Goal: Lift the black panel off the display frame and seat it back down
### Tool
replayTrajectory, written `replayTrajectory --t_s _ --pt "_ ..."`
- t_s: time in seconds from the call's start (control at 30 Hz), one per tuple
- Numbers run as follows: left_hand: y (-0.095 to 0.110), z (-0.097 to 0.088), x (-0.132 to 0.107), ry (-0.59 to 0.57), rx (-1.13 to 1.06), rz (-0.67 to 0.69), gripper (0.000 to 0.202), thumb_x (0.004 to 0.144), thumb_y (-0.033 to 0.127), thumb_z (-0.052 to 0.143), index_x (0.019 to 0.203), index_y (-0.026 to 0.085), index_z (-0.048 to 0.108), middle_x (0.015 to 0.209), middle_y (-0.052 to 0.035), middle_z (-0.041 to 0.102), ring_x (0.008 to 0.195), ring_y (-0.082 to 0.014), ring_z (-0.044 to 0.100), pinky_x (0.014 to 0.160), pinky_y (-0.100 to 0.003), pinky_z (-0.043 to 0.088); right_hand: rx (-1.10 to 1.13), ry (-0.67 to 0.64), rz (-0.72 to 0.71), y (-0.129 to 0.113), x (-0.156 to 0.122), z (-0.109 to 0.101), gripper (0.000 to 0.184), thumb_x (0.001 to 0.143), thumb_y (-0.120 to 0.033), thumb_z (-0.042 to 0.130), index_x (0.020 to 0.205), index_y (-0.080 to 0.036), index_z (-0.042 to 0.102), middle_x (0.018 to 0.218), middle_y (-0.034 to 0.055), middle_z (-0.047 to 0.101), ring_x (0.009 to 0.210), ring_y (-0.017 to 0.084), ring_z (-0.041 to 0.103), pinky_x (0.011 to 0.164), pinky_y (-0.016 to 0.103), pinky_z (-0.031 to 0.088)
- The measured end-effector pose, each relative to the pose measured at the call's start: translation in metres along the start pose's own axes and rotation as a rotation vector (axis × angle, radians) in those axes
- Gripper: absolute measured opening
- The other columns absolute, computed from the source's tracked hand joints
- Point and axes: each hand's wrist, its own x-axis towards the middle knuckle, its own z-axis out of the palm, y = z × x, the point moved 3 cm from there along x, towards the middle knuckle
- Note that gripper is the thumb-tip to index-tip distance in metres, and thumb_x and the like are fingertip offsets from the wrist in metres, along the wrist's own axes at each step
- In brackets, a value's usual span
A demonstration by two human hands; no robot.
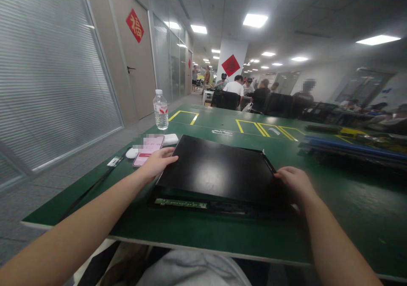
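A black display panel (219, 167) with a smooth surface lies in front of me over the green table, its near edge apparently raised a little. Below that edge shows a narrow green circuit board (180, 203); the dark parts beside it are hard to make out. My left hand (160, 161) grips the panel's left edge, thumb on top and fingers partly hidden. At the right edge, my right hand (294, 180) pinches the rim, where a thin black frame strip (269, 162) runs along the side and stands slightly apart from the panel.
A phone (149, 150), a white case (171, 139) and a water bottle (161, 110) stand or lie at the left. Dark flat panels are stacked (352, 152) at the right. Yellow tape (251, 122) marks the green table (203, 235). Several people sit farther back.
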Motion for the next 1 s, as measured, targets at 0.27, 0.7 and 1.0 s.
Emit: replayTrajectory --t_s 0.27,0.7,1.0 --pt "-0.009 -0.011 0.012 0.032 0.418 0.209 0.044 0.057 0.045 0.077 0.091 0.018 0.076 0.129 -0.0138 0.068 0.127 -0.0374 0.056 0.111 -0.047 0.038 0.07 -0.016 0.011 0.003 0.004 0.002 0.024 0.068 -0.037 0.062 0.078 -0.018 0.073 0.084 0.0091 0.077 0.056 0.015 0.054 0.055 0.029 0.042" --pt "-0.02 -0.012 0.018 0.051 0.814 0.16 0.045 0.063 0.039 0.067 0.1 0.015 0.075 0.14 -0.0174 0.059 0.131 -0.0377 0.053 0.11 -0.044 0.041 0.092 -0.013 0.011 -0.004 -0.003 0.0 0.023 0.064 -0.035 0.063 0.074 -0.017 0.073 0.083 0.0118 0.077 0.055 0.016 0.054 0.052 0.03 0.043" --pt "-0.02 -0.01 0.019 0.029 0.877 0.166 0.047 0.065 0.038 0.064 0.103 0.013 0.075 0.14 -0.0184 0.059 0.129 -0.0371 0.054 0.108 -0.043 0.043 0.148 -0.026 0.03 0.004 0.003 0.003 0.02 0.067 -0.034 0.064 0.075 -0.017 0.072 0.084 0.0119 0.077 0.055 0.015 0.054 0.052 0.027 0.042"
